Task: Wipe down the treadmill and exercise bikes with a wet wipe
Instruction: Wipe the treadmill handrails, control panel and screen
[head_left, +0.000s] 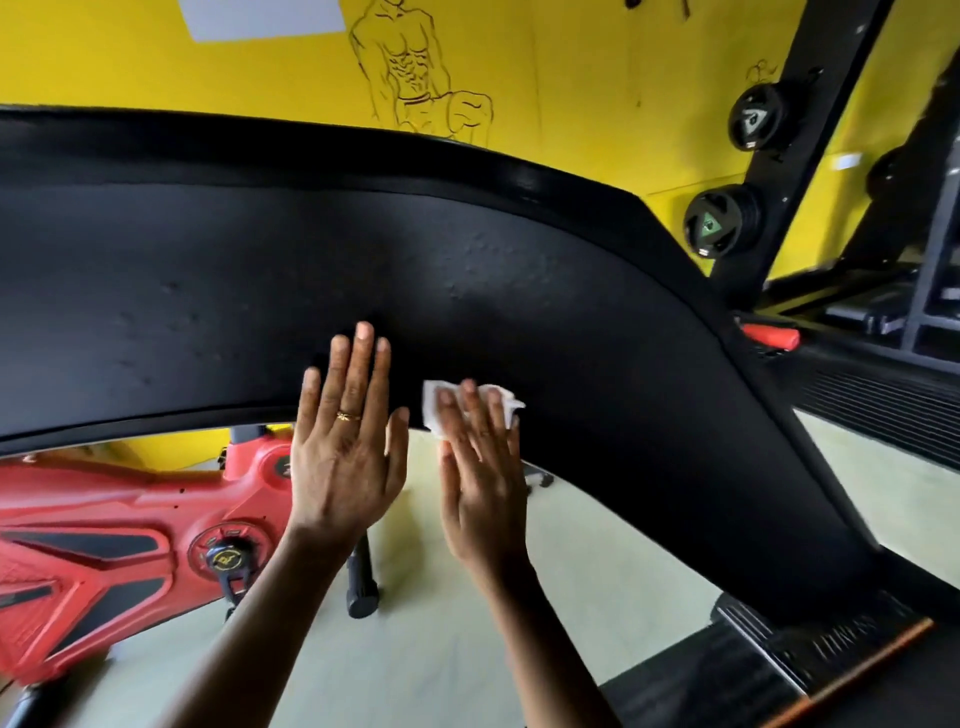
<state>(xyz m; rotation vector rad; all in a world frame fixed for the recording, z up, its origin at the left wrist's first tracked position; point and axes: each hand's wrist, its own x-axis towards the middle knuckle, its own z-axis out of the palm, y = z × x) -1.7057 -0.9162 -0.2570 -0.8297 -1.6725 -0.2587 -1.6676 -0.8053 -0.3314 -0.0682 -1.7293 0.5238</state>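
Matte black treadmill panel (467, 270); white wipe (498, 402) at its centre; red-and-black bike (104, 540) at eight o'clock; yellow wall (571, 78) at twelve.

Across the middle, from the left edge curving down to the lower right: treadmill arm (519, 270). Flat on its lower part, at centre: left hand (345, 447). Just right of it, not touching: right hand (480, 467), laid over wet wipe (431, 410), the wipe between fingers and arm. At the arm's foot, lower right: treadmill deck (753, 670). Below and behind the arm, lower left: exercise bike (104, 545) on floor (467, 597). Behind everything, above the arm: wall (597, 78). Upper right, before the wall: rack upright (810, 130), with two weight plates (719, 221) on its left side, one above the other. Far right, beyond the arm: another machine (857, 317).
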